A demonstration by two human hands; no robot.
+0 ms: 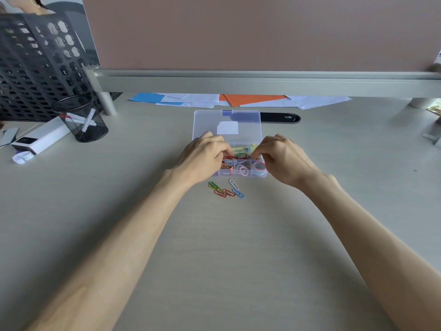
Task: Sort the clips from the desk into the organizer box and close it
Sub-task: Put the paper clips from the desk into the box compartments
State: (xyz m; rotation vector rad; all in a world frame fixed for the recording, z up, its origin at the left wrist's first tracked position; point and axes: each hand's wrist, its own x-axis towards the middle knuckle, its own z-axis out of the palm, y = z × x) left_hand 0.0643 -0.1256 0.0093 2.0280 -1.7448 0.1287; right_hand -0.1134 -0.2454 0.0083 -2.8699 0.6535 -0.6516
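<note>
Our box (241,172) sits open mid-desk, lid (207,123) tipped back, with a few clips (225,190) loose just in front. Our left hand (205,156) and right hand (282,156) curl fingers into it; whether they pinch clips we cannot tell. We might shove the light box or mix compartments. Around it are the pale desk (214,254), papers (250,100) and a pink partition (238,32).

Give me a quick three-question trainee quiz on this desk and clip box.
1. True or false: the clear plastic organizer box is closed.
2. The loose coloured paper clips lie: A) behind the box, B) on the desk, nearer the person than the box, C) on the orange paper.
3. Which is nearer the black mesh pen cup, the left hand or the right hand?
Key: 1 false; 2 B; 3 left hand.
</note>
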